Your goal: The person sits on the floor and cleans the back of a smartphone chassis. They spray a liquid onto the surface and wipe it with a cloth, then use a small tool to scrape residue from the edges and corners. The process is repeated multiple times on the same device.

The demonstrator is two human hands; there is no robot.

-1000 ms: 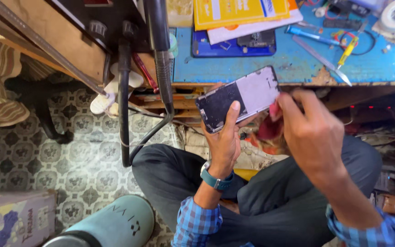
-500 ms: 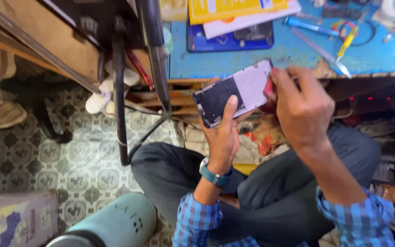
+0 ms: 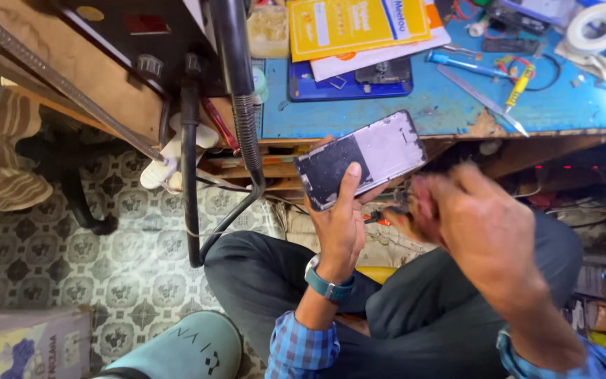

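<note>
Head view, left hand [image 3: 341, 224]: fingers wrapped round a phone [image 3: 360, 158], thumb up its face.
Phone: opened, half black and half pale, tilted, held just below the edge of the blue workbench [image 3: 450, 105], above the lap.
Right hand [image 3: 475, 221]: at 4 o'clock of the phone, just beside it, blurred; cannot tell how its fingers are set.
Bench top: screwdriver [image 3: 518, 85] and tape roll [image 3: 597, 27] at 1 o'clock of the phone.

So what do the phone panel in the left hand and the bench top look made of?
Phone panel: looks like a thin metal or plastic frame, pale matte grey on one part, dark and scuffed on the other. Bench top: seemingly wood painted blue, since bare brown shows where the paint has chipped at the front edge.
</note>
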